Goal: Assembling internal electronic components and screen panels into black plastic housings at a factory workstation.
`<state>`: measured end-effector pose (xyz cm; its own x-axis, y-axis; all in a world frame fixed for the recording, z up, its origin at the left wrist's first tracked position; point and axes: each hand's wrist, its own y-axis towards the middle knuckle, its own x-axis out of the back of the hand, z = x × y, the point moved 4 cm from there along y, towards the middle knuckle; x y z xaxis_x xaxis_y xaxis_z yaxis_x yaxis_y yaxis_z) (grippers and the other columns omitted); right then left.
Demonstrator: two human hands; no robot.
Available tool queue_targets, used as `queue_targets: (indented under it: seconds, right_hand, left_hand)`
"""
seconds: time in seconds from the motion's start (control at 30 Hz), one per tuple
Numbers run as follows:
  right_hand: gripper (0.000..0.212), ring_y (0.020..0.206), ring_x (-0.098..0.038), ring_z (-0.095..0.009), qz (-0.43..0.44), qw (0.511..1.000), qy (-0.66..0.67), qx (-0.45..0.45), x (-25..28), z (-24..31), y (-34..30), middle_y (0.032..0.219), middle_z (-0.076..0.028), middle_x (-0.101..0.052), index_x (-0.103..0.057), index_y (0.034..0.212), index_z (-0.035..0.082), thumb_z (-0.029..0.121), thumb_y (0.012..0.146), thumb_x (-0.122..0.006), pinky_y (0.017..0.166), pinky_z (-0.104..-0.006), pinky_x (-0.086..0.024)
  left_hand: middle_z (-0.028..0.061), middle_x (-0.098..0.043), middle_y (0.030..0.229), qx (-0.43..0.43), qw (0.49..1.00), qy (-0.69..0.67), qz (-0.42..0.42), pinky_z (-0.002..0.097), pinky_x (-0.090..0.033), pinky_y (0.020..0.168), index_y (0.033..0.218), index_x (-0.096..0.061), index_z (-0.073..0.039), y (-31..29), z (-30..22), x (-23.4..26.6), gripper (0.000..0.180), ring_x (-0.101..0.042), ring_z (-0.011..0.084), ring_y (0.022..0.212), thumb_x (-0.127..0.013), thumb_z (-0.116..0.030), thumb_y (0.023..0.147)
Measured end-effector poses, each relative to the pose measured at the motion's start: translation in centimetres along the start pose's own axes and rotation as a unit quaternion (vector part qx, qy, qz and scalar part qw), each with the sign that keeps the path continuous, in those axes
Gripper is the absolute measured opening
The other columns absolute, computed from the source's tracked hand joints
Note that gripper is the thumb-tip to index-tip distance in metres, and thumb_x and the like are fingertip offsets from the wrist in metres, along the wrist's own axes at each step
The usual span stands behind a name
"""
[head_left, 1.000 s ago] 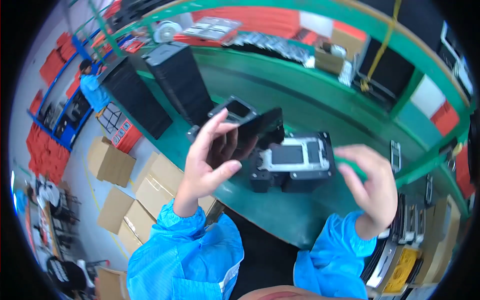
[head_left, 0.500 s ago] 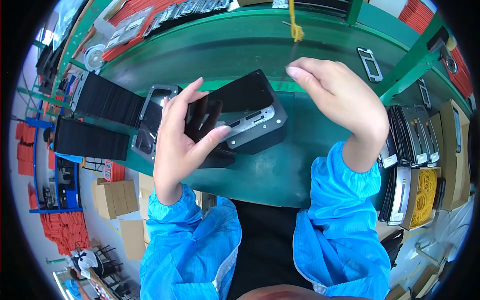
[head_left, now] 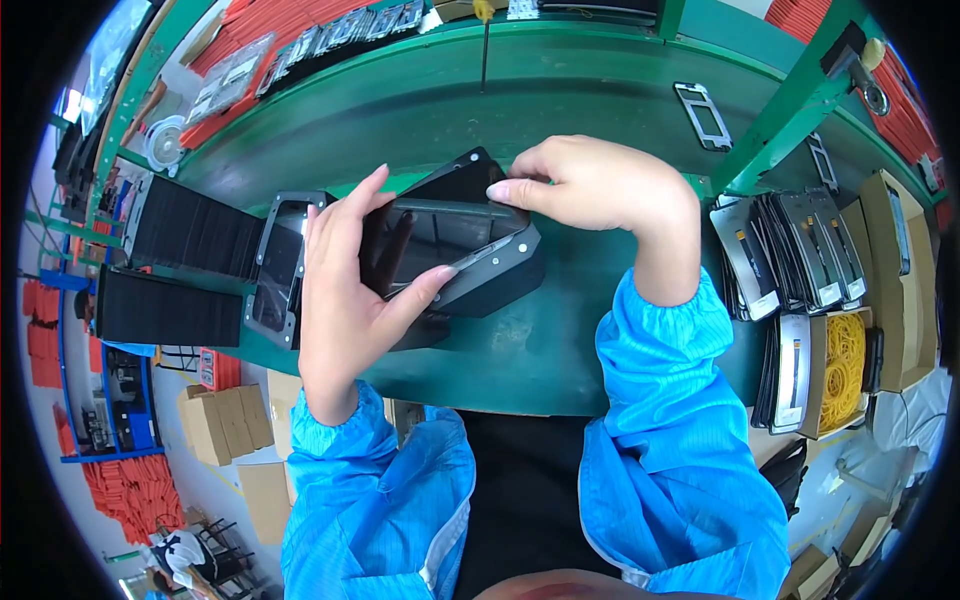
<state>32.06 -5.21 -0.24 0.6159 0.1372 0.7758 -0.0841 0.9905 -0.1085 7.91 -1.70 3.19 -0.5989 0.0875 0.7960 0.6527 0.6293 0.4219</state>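
Observation:
My left hand (head_left: 345,300) grips a thin black flat panel (head_left: 440,225) with a glossy face, thumb on its lower edge and fingers behind its left side. My right hand (head_left: 600,185) pinches the panel's upper right edge. The panel lies tilted over a dark grey block-shaped fixture (head_left: 500,275) on the green workbench (head_left: 560,350). A black frame-like tray (head_left: 275,265) with a window opening lies just left of my left hand. Both forearms wear blue sleeves.
Two rows of black upright sheets (head_left: 190,235) stand at the left. Stacks of black framed parts (head_left: 790,250) and a box of yellow rubber bands (head_left: 845,365) sit at the right. A single frame (head_left: 705,115) lies at the back. Cardboard boxes (head_left: 215,425) rest on the floor.
My right hand came down from above the bench onto the panel's upper edge. The panel has settled lower over the grey fixture, and the view has tilted down toward the bench.

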Motion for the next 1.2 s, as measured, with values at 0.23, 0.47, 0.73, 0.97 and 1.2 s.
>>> queue_targets:
  seconds: [0.23,0.47,0.73,0.97,1.2]
  right_hand:
    - [0.068,0.077,-0.069,-0.035,0.006,0.999,-0.015,-0.037,0.1,1.1,0.1,0.079,-0.019,-0.07,-0.078,0.099,0.0,0.066,0.096,-0.062,0.068,-0.044,-0.053]
    - [0.072,0.076,-0.068,-0.035,-0.023,0.999,-0.031,-0.015,-0.6,0.3,0.3,0.082,-0.02,-0.07,-0.077,0.098,-0.001,0.069,0.094,-0.063,0.067,-0.0432,-0.052]
    - [0.07,0.069,-0.065,-0.032,0.004,1.0,-0.016,-0.026,-0.4,0.7,0.4,0.074,-0.017,-0.066,-0.077,0.093,-0.001,0.067,0.096,-0.063,0.062,-0.0421,-0.05]
    - [0.065,0.06,-0.059,-0.028,0.012,1.0,-0.016,-0.012,-0.4,1.1,0.5,0.063,-0.014,-0.059,-0.076,0.086,-0.002,0.061,0.099,-0.063,0.057,-0.0414,-0.046]
    - [0.065,0.057,-0.054,-0.026,0.03,0.999,-0.019,-0.022,-0.5,1.1,0.5,0.061,-0.014,-0.055,-0.075,0.084,-0.002,0.06,0.099,-0.064,0.055,-0.0413,-0.043]
  left_hand:
    - [0.0122,-0.07,0.123,0.015,0.999,-0.044,-0.021,0.0612,-0.023,0.124,0.148,-0.053,-0.006,-1.1,1.5,0.2,0.093,-0.065,0.0323,0.122,-0.095,-0.024,0.067]
    - [0.0132,-0.07,0.125,0.005,0.997,-0.061,-0.036,0.0609,-0.02,0.125,0.146,-0.054,-0.005,-1.6,1.8,-0.2,0.09,-0.065,0.0333,0.123,-0.094,-0.021,0.066]
    - [0.0147,-0.069,0.128,-0.019,0.999,-0.011,-0.028,0.0625,-0.018,0.126,0.144,-0.056,-0.004,-1.5,1.5,-0.1,0.086,-0.064,0.0331,0.124,-0.092,-0.02,0.068]
    - [0.0174,-0.065,0.137,-0.033,0.992,-0.07,-0.096,0.0563,-0.023,0.125,0.143,-0.058,-0.002,-2.9,1.2,1.8,0.074,-0.062,0.0345,0.13,-0.085,-0.019,0.075]
    - [0.0214,-0.056,0.149,0.072,0.996,-0.058,-0.003,0.045,-0.039,0.118,0.14,-0.064,0.0,-5.1,4.3,2.7,0.063,-0.059,0.0358,0.134,-0.079,-0.013,0.081]
